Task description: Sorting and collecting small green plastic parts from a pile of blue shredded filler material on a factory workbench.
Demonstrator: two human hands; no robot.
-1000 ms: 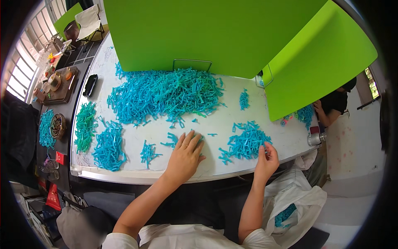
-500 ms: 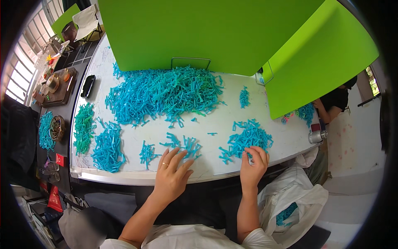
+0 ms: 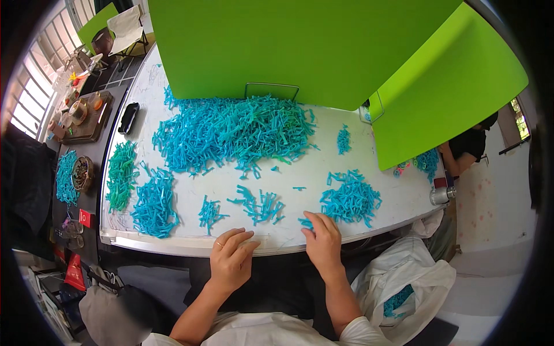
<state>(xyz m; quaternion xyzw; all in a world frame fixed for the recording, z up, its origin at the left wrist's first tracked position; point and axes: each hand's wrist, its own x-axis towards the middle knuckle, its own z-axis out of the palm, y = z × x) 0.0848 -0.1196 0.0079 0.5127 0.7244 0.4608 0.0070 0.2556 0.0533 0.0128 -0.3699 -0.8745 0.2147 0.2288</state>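
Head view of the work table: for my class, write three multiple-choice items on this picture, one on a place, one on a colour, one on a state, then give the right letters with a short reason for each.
1. Where does the left hand rest?
A. On the near edge of the white table
B. Inside the white bag
C. On the black tray

2. What colour is the narrow pile near the table's left edge?
A. Red
B. Green
C. White

3. How is the right hand placed?
A. Raised high above the table
B. Clenched around a cup
C. Fingers down on small blue pieces beside a blue pile

Answers: 1 A, the palm lies flat at the near edge with nothing in it. 2 B, that pile is green, unlike the blue piles around it. 3 C, the fingertips touch loose blue pieces at the pile's near side.
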